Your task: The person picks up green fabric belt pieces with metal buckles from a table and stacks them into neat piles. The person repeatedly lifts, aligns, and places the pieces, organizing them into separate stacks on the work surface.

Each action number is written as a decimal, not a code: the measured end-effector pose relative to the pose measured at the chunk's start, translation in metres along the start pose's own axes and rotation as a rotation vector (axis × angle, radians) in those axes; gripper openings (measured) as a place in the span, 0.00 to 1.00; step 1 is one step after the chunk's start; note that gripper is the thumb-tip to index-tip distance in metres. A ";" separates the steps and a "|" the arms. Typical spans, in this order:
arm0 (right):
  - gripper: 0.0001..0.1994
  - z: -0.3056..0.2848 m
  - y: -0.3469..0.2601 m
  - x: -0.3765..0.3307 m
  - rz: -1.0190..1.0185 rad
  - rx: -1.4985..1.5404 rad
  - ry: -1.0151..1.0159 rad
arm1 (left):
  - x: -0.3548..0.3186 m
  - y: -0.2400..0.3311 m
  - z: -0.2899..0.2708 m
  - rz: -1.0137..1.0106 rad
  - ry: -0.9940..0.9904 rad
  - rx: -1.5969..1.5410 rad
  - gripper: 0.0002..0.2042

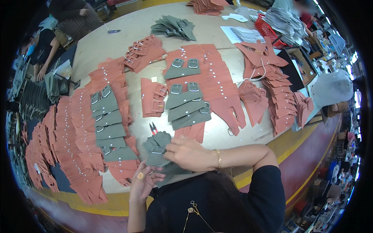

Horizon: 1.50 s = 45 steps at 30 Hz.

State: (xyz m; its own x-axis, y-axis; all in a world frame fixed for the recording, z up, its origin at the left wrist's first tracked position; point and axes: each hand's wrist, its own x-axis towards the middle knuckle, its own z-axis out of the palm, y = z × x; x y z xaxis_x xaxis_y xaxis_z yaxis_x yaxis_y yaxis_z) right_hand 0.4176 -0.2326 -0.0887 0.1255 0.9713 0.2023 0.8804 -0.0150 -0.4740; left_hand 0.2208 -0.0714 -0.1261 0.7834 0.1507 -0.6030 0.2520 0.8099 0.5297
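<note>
Close in front of me, my right hand (190, 154) grips the edge of a grey-green cut piece with a buckle (157, 150), its fingers closed. Just below that piece, my left hand (147, 180) is palm up with its fingers apart and no held thing visible; a round yellowish spot shows near its thumb. Whether its fingertips touch the piece I cannot tell. More grey-green material (171, 171) lies under my right hand. Small red-handled snips (154, 129) poke out beyond the held piece. Grey-green buckled pieces (184, 93) rest on rust-red ones ahead.
Overlapping rust-red cut pieces (72, 143) cover the table's left side, with a column of grey-green buckled pieces (110, 130) on them. More rust-red stacks (279, 93) lie right. A red basket (266, 29) stands far right. Another person (44, 48) works at the far left.
</note>
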 end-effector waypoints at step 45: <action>0.31 -0.097 0.484 0.071 0.747 -0.709 0.003 | 0.028 -0.028 -0.002 0.078 0.106 0.921 0.19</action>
State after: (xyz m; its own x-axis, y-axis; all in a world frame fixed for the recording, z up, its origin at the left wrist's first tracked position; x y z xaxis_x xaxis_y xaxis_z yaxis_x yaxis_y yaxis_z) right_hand 0.8968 -0.1941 -0.2203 0.7518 0.6561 0.0660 0.6448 -0.7524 0.1345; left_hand 0.2345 -0.0889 -0.1596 0.7724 0.2735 -0.5732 0.5882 0.0327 0.8081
